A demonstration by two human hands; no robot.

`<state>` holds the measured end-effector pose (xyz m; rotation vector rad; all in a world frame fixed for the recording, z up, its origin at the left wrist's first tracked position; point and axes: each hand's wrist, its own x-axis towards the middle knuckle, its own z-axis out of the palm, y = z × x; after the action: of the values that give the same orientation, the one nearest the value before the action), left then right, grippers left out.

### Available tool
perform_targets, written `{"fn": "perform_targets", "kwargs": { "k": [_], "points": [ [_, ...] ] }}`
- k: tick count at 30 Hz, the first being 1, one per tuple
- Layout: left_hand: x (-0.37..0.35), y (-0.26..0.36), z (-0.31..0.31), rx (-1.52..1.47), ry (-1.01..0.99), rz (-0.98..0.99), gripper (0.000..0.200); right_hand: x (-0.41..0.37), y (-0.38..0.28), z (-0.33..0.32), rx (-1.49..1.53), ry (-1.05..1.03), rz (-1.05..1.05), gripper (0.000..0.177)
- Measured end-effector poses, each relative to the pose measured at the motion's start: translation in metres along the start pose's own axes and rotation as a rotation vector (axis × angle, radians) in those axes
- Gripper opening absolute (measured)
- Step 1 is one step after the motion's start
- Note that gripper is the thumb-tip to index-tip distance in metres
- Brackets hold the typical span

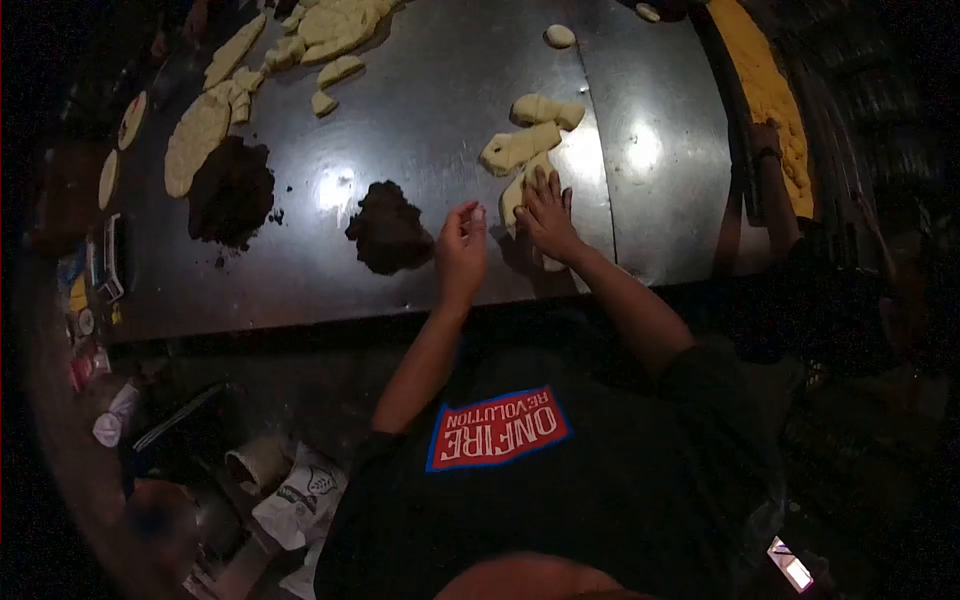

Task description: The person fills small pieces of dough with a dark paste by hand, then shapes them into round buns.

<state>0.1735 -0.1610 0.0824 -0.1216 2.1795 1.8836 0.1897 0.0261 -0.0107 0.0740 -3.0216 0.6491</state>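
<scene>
On the metal table, my right hand lies with fingers spread on a piece of pale dough. Part of that piece is hidden under the palm. My left hand is raised beside it at the table's near edge, its fingers curled upward; whether anything small is in them cannot be made out. Just left of this hand sits a dark brown crumbly mound. Beyond my right hand are two more dough pieces, one with a small hole and one farther back.
A second dark mound is at the left, beside flat dough. More dough lies at the far side, and a small round piece farther right. Another person's hand touches a long tray of yellow material.
</scene>
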Motion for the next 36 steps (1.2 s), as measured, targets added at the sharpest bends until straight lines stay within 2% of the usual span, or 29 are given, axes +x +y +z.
{"fn": "perform_targets", "kwargs": {
  "k": [1, 2, 4, 5, 7, 8, 10, 11, 12, 13, 15, 16, 18, 19, 20, 21, 22, 23, 25, 26, 27, 29, 30, 31, 32, 33, 34, 35, 36],
  "points": [
    [0.017, 0.003, 0.012, 0.076, -0.05, -0.012, 0.038, 0.002, 0.016, 0.003, 0.179, -0.052, -0.031, 0.059],
    [0.034, 0.005, 0.023, 0.073, -0.055, 0.015, 0.038, -0.003, 0.011, -0.017, 0.156, -0.095, -0.061, 0.055],
    [0.061, -0.013, 0.046, 0.619, -0.028, 0.351, 0.041, -0.057, 0.003, -0.033, 0.094, -0.208, -0.186, 0.046],
    [0.098, -0.071, 0.07, 0.838, -0.081, 0.624, 0.042, -0.06, 0.018, -0.033, 0.047, -0.257, -0.285, 0.042],
    [0.083, -0.025, 0.077, 0.734, -0.074, 0.454, 0.043, -0.03, 0.007, -0.104, 0.28, -0.644, 0.105, 0.03],
    [0.081, -0.024, 0.078, 0.736, -0.074, 0.46, 0.043, -0.02, 0.019, -0.111, 0.281, -0.638, 0.105, 0.03],
    [0.081, -0.025, 0.075, 0.747, -0.153, 0.312, 0.044, 0.006, 0.048, -0.123, 1.021, -0.227, 0.418, 0.027],
    [0.078, -0.03, 0.072, 0.749, -0.152, 0.313, 0.044, 0.028, 0.045, -0.135, 1.069, 0.173, 0.411, 0.025],
    [0.074, -0.038, 0.067, 0.754, -0.207, 0.206, 0.041, 0.048, 0.041, -0.143, 1.091, 0.573, 0.4, 0.023],
    [0.07, -0.045, 0.061, 0.758, -0.263, 0.098, 0.039, 0.059, 0.045, -0.141, 1.095, 0.571, 0.406, 0.023],
    [0.064, -0.032, 0.052, 0.702, -0.446, -0.178, 0.031, 0.074, 0.053, -0.134, 0.831, 0.532, 0.438, 0.022],
    [0.056, -0.036, 0.048, 0.704, -0.445, -0.176, 0.031, 0.074, 0.058, -0.122, 0.774, 0.213, 0.463, 0.025],
    [0.031, -0.043, 0.037, 0.549, -0.203, 0.096, 0.025, 0.066, 0.052, -0.093, 0.771, -0.257, 0.441, 0.03],
    [0.024, -0.047, 0.03, 0.55, -0.204, 0.096, 0.025, 0.056, 0.04, -0.08, 0.803, -0.292, 0.429, 0.034],
    [0.018, -0.047, 0.022, 0.382, -0.203, 0.05, 0.023, 0.045, 0.024, -0.071, 0.833, -0.329, 0.417, 0.038],
    [0.013, -0.041, 0.013, 0.214, -0.202, 0.003, 0.021, 0.032, 0.014, -0.06, 0.694, -0.283, 0.18, 0.042],
    [0.008, -0.033, 0.0, 0.269, -0.27, -0.028, 0.018, 0.02, 0.006, -0.05, 0.548, -0.235, -0.054, 0.045],
    [0.002, -0.026, -0.008, 0.265, -0.271, -0.023, 0.018, 0.012, -0.009, -0.052, 0.543, -0.232, -0.055, 0.045],
    [-0.009, -0.019, -0.02, -0.006, -0.201, -0.073, 0.017, 0.002, -0.038, -0.065, 0.765, -0.383, 0.122, 0.052],
    [-0.013, -0.018, -0.028, -0.036, -0.228, -0.037, 0.017, -0.001, -0.043, -0.07, 0.695, -0.357, 0.017, 0.051],
    [-0.019, -0.013, -0.034, -0.042, -0.232, -0.027, 0.017, -0.002, -0.051, -0.079, 0.686, -0.349, 0.015, 0.051],
    [-0.036, 0.005, -0.045, -0.184, -0.406, -0.05, 0.016, -0.006, -0.069, -0.093, 1.097, -0.564, 0.327, 0.038],
    [-0.048, 0.025, -0.05, -0.229, -0.512, -0.174, 0.017, -0.012, -0.078, -0.09, 1.091, -0.557, 0.324, 0.038],
    [-0.055, 0.024, -0.053, -0.231, -0.514, -0.165, 0.017, -0.018, -0.089, -0.086, 1.361, -0.523, 0.44, 0.037],
    [-0.061, 0.021, -0.058, -0.196, -0.559, 0.02, 0.02, -0.021, -0.101, -0.087, 1.632, -0.478, 0.553, 0.036],
    [-0.065, 0.019, -0.062, -0.157, -0.6, 0.205, 0.022, -0.023, -0.109, -0.092, 1.628, -0.474, 0.541, 0.036],
    [-0.069, 0.015, -0.06, -0.043, -0.402, 0.284, 0.029, -0.024, -0.116, -0.099, 1.617, -0.486, 0.61, 0.025],
    [-0.068, 0.008, -0.057, -0.042, -0.4, 0.296, 0.029, -0.024, -0.124, -0.107, 1.606, -0.498, 0.681, 0.014],
    [-0.064, 0.001, -0.054, -0.121, -0.142, 0.342, 0.032, -0.027, -0.127, -0.112, 1.665, -0.517, 0.583, 0.013]
  ]
}}
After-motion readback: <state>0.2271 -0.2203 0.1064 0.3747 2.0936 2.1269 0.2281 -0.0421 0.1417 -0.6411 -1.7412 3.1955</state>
